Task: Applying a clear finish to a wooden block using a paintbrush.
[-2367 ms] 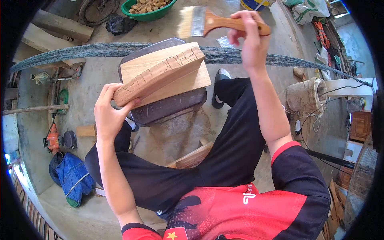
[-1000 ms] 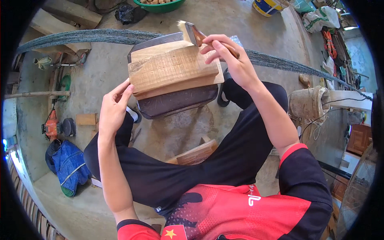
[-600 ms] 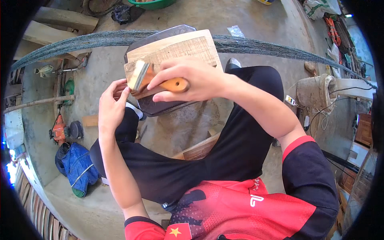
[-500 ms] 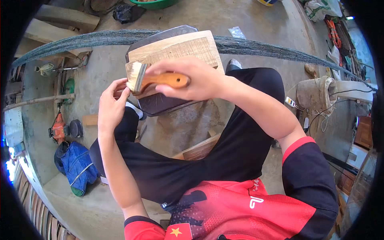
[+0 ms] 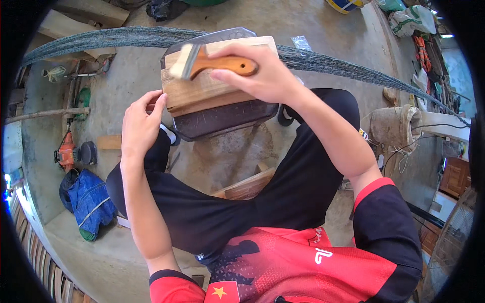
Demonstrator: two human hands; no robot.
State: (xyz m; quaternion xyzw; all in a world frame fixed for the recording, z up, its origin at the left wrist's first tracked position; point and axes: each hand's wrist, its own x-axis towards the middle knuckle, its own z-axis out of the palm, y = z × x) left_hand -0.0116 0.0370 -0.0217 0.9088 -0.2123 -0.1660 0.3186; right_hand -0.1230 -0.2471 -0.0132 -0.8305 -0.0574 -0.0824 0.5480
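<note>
My right hand [image 5: 258, 70] is closed round the orange-brown wooden handle of a wide paintbrush [image 5: 222, 64]. Its pale bristles point left, over the far left part of a wooden board [image 5: 202, 93]. The board lies on a dark stool [image 5: 222, 121] between my knees, with its grain running sideways. At the board's left edge my left hand [image 5: 143, 118] pinches the near corner between thumb and fingers; the fingertips are partly hidden behind the thumb.
A dark net hammock [image 5: 126, 44] stretches across behind the stool. Wood offcuts [image 5: 247, 186] lie on the floor between my legs. On the left are an orange power tool [image 5: 66, 151] and a blue bag [image 5: 91, 199]; a dirty bucket [image 5: 391, 126] stands on the right.
The brush in my right hand has moved away from me and to the right, from the board's near left edge to its far left part. My left hand stays at the edge.
</note>
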